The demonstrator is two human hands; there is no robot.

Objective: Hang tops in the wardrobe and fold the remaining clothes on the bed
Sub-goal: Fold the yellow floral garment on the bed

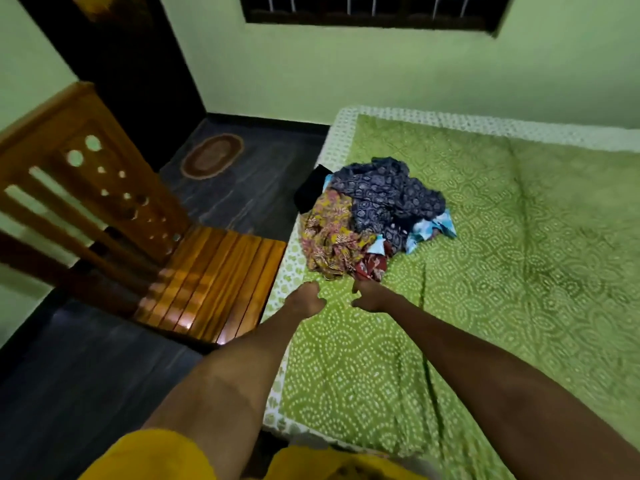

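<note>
A pile of crumpled clothes lies near the left edge of the bed, which has a green patterned cover. On top is a dark blue printed garment, with a yellow and pink floral one to its left, light blue cloth at the right and a black piece at the back. Both my arms reach out toward the pile. My left hand and my right hand hover just short of it with curled fingers, holding nothing. No wardrobe is in view.
A wooden chair stands close against the bed's left side. Behind it are a dark doorway and a small oval mat on the dark floor. A barred window is in the green wall beyond the bed.
</note>
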